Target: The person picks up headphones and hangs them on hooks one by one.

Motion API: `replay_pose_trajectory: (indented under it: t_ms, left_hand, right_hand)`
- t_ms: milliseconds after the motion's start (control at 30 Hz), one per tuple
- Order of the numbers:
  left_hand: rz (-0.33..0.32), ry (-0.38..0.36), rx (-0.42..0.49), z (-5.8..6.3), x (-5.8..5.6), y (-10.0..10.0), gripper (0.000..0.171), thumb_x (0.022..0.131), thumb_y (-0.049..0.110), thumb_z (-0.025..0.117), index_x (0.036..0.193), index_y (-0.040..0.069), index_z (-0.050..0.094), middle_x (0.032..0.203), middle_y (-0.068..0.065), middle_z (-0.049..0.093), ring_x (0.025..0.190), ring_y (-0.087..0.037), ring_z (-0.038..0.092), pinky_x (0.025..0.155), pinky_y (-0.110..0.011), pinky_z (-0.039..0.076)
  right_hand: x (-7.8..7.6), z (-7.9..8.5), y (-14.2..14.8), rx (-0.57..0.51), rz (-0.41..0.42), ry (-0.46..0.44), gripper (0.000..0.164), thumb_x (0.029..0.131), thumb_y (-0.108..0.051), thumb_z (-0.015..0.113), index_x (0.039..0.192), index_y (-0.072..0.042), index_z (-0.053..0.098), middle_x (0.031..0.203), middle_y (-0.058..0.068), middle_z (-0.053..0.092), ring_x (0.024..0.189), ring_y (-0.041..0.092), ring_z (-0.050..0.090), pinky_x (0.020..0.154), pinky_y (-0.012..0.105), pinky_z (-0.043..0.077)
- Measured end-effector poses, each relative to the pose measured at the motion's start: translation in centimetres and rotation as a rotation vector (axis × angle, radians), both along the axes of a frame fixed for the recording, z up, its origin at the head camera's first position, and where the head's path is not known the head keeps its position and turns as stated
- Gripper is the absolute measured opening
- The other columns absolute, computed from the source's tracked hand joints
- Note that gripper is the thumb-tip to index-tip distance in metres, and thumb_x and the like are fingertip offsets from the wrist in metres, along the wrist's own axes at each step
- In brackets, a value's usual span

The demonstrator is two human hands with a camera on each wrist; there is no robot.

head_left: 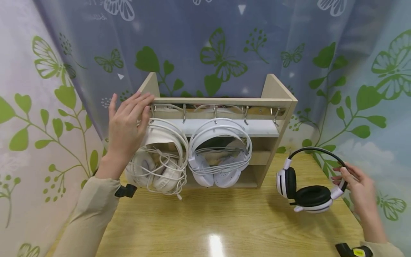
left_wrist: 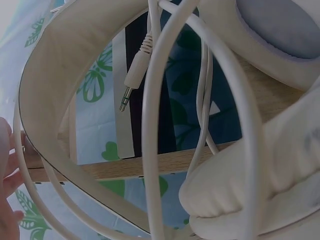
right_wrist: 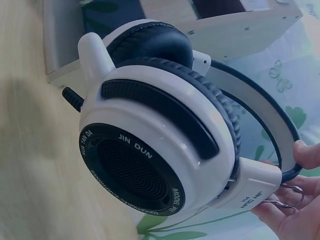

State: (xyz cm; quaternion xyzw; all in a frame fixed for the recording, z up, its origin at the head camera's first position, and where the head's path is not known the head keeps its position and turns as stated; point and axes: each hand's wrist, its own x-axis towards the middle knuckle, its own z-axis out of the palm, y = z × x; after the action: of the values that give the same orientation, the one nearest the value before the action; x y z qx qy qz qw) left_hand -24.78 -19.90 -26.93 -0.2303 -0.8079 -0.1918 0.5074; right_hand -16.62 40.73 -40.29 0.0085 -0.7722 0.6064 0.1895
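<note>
My left hand (head_left: 128,130) rests with extended fingers on the top left corner of a wooden rack (head_left: 208,101). Below it, cream headphones (head_left: 168,178) hang from a hook, their cable wound around them. Close up in the left wrist view, their cable plug (left_wrist: 136,70) dangles beside the headband. White headphones (head_left: 226,175) with a coiled cable hang beside them. At the right, my right hand (head_left: 363,189) grips the headband of black-and-white headphones (head_left: 313,198), held off the table. Lettering shows on their ear cup (right_wrist: 135,165) in the right wrist view.
Several metal hooks (head_left: 245,116) line the rack's upper bar; those at the right carry nothing. A white shelf (head_left: 263,128) sits behind them. The rack stands on a wood-grain table (head_left: 179,221), with patterned curtains (head_left: 179,35) at the back and sides.
</note>
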Motion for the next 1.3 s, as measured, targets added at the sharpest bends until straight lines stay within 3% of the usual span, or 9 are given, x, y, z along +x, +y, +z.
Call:
replay_pose_trajectory:
  t_ms: [233, 600, 833, 1133, 1300]
  left_hand:
    - [0.008, 0.007, -0.004, -0.1, -0.1, -0.1, 0.033, 0.107, 0.022, 0.05, 0.131, 0.009, 0.069, 0.132, -0.007, 0.068, 0.13, -0.029, 0.059, 0.124, -0.052, 0.013]
    - [0.034, 0.011, -0.052, -0.1, -0.1, -0.2, 0.037, 0.109, 0.027, 0.044, 0.131, 0.009, 0.069, 0.132, -0.009, 0.068, 0.13, -0.03, 0.058, 0.125, -0.051, 0.012]
    - [0.031, 0.008, -0.052, -0.2, -0.2, -0.2, 0.036, 0.109, 0.026, 0.046, 0.132, 0.009, 0.068, 0.133, -0.009, 0.068, 0.13, -0.03, 0.058, 0.124, -0.052, 0.012]
    - [0.022, 0.003, -0.04, -0.1, 0.0, -0.1, 0.035, 0.108, 0.024, 0.047, 0.132, 0.009, 0.068, 0.133, -0.009, 0.068, 0.13, -0.03, 0.058, 0.124, -0.051, 0.014]
    - [0.033, 0.005, -0.052, 0.0, 0.1, -0.1, 0.036, 0.109, 0.024, 0.046, 0.132, 0.008, 0.068, 0.132, -0.01, 0.068, 0.13, -0.031, 0.058, 0.125, -0.051, 0.013]
  right_hand:
    - [0.6, 1.8, -0.4, -0.16, 0.073, 0.06, 0.025, 0.105, -0.012, 0.054, 0.124, -0.022, 0.066, 0.099, -0.015, 0.075, 0.075, 0.003, 0.072, 0.066, 0.013, 0.054]
    - [1.2, 3.3, -1.9, -0.025, 0.019, 0.109, 0.028, 0.105, -0.015, 0.053, 0.131, -0.019, 0.063, 0.101, -0.017, 0.073, 0.076, 0.001, 0.07, 0.068, 0.01, 0.053]
    - [1.3, 4.1, -2.7, -0.035, 0.047, 0.135, 0.03, 0.105, -0.011, 0.053, 0.132, -0.015, 0.065, 0.1, -0.014, 0.075, 0.076, 0.002, 0.072, 0.068, 0.011, 0.053]
    - [1.4, 5.2, -3.6, 0.069, 0.021, 0.134, 0.031, 0.105, -0.012, 0.053, 0.134, -0.018, 0.063, 0.101, -0.017, 0.073, 0.078, 0.0, 0.071, 0.072, 0.009, 0.051]
    - [1.3, 5.7, -3.9, 0.061, 0.03, 0.138, 0.032, 0.105, -0.013, 0.053, 0.135, -0.013, 0.063, 0.101, -0.016, 0.073, 0.077, 0.001, 0.071, 0.072, 0.009, 0.051]
